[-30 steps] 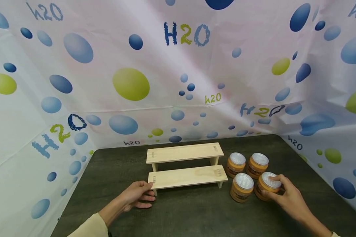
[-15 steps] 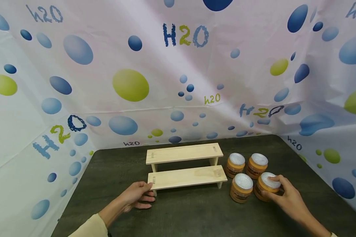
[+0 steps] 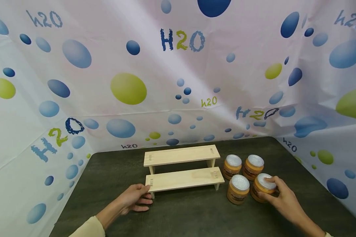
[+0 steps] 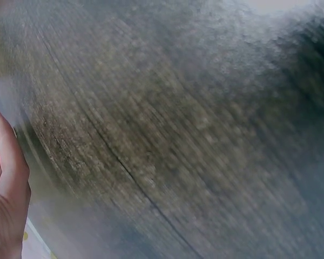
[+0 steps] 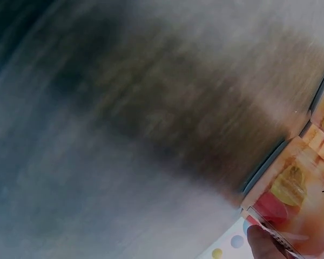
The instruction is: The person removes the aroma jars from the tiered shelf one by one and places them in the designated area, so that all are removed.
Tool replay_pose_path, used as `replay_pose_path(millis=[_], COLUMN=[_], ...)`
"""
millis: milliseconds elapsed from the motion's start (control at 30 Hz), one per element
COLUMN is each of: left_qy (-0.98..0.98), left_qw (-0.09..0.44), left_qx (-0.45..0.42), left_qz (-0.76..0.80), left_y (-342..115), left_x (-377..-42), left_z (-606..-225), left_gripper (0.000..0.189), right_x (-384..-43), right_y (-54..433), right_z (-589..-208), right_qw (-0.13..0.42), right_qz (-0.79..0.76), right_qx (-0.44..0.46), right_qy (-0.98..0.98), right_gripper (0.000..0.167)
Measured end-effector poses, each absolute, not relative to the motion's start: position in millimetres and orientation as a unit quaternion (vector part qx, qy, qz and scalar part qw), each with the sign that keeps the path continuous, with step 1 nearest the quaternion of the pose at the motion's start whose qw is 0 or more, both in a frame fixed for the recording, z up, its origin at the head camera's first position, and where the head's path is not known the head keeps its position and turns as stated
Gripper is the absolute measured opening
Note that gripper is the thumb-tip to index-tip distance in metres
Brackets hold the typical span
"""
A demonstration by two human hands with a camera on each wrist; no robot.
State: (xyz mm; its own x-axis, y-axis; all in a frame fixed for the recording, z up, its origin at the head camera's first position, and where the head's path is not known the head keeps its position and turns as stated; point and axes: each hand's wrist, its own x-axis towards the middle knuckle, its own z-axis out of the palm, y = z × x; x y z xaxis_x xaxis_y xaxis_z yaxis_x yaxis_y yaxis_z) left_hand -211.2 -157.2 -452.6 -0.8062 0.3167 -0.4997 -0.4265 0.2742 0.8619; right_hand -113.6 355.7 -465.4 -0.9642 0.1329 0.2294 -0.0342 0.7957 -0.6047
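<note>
A light wooden two-step stand (image 3: pixel 184 179) sits mid-table in the head view. My left hand (image 3: pixel 134 199) pinches the front left corner of its lower step, thumb on top and the other fingers below the board. To the right, my right hand (image 3: pixel 284 199) holds an orange jar (image 3: pixel 259 191) with a pale ridged lid, one finger on the lid and the thumb at the side. The jar's fruit-printed label (image 5: pixel 291 199) fills the corner of the right wrist view. In the left wrist view, only part of the left hand (image 4: pixel 8 178) shows.
Several like jars cluster between the held jar and the stand: a front left jar (image 3: pixel 238 190), a back left jar (image 3: pixel 232 167) and a back right jar (image 3: pixel 253 168). A dark wood-grain table (image 3: pixel 190 217) lies beneath, with a bubble-printed curtain (image 3: pixel 154 108) behind and beside it.
The head view has shifted slightly, moving the scene a little left and down. Both hands keep their places on the stand and the jar.
</note>
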Motion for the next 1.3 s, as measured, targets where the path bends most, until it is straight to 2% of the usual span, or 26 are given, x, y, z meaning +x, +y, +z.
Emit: replay_pose_path(millis=[300, 600, 900, 1167, 1300], left_qy=[0.751, 0.753, 0.748, 0.745, 0.743], left_qw=[0.293, 0.292, 0.299, 0.297, 0.301], left_qx=[-0.057, -0.066, -0.061, -0.06, -0.054], left_qz=[0.589, 0.586, 0.589, 0.595, 0.595], left_y=[-158.2, -161.3, -162.1, -162.4, -161.8], left_x=[-211.1, -212.5, -212.4, -206.2, -203.6], left_z=[-451.0, -454.0, -448.5, -448.9, -447.9], left_gripper=[0.035, 0.039, 0.037, 0.039, 0.039], right_x=[-118.2, -117.7, -118.1, -112.9, -110.6], right_y=[350.8, 356.2, 356.9, 351.2, 352.0], right_z=[-465.0, -460.1, -457.3, -464.3, -464.3], right_qw=[0.134, 0.074, 0.061, 0.112, 0.114], right_qz=[0.301, 0.271, 0.284, 0.295, 0.305], right_qx=[0.003, 0.005, -0.011, -0.018, -0.022], right_qy=[-0.944, -0.96, -0.957, -0.949, -0.945], right_gripper=[0.057, 0.063, 0.062, 0.054, 0.053])
